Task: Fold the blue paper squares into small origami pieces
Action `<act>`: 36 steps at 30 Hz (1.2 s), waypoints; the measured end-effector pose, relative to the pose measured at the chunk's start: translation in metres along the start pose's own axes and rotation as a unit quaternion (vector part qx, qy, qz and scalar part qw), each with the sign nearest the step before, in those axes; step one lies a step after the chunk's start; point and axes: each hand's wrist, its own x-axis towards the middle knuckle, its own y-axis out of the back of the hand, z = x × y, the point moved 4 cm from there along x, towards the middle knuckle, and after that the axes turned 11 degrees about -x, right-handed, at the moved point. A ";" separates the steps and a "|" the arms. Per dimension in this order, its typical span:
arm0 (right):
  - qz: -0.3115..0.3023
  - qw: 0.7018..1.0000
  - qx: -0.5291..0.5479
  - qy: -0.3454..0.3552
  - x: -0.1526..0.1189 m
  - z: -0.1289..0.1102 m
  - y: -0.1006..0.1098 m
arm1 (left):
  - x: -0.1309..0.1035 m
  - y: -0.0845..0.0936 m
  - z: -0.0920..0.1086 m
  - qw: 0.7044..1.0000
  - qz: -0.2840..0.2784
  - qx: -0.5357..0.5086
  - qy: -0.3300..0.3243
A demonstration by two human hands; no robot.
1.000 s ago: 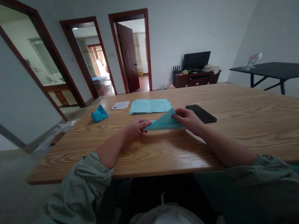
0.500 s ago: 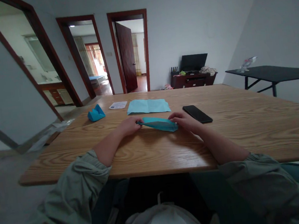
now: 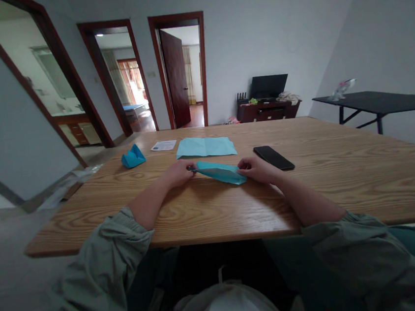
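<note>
A folded light-blue paper (image 3: 219, 171) is held just above the wooden table, its two layers parted along the near side like a shallow pocket. My left hand (image 3: 179, 173) pinches its left end, where a small dark thing shows by the fingertips that I cannot make out. At the right end, the thumb and fingers of my right hand (image 3: 255, 168) are closed on the paper's edge. Just beyond lies a creased, opened-out light-blue sheet (image 3: 205, 147). Further left stands a darker blue folded paper shape (image 3: 133, 157) with pointed tips.
A black phone (image 3: 273, 158) lies right of my right hand. A small printed card (image 3: 164, 145) rests near the far edge of the wooden table (image 3: 342, 171). At the far right stands a black table (image 3: 380, 101). A dark screen (image 3: 269, 86) sits on a cabinet behind.
My right fingers have shifted slightly and now pinch the paper's right end more tightly. The paper has tilted a little, its right end slightly lower. The left hand has barely moved.
</note>
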 end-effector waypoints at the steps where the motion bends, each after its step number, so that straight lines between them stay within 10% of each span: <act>1: 0.001 1.000 -0.005 0.000 0.000 0.000 0.000 | 0.000 0.000 0.000 1.000 -0.001 -0.007 0.001; 14: -0.022 0.999 0.040 0.003 -0.007 -0.016 0.002 | 0.000 0.000 0.001 0.994 0.027 -0.105 -0.010; 27: -0.078 0.988 -0.128 0.023 -0.010 -0.022 -0.008 | 0.003 -0.016 -0.004 0.980 -0.077 -0.180 0.021; 36: -0.075 0.993 0.091 0.008 -0.009 -0.029 -0.014 | 0.000 -0.025 0.007 0.958 -0.140 -0.244 0.050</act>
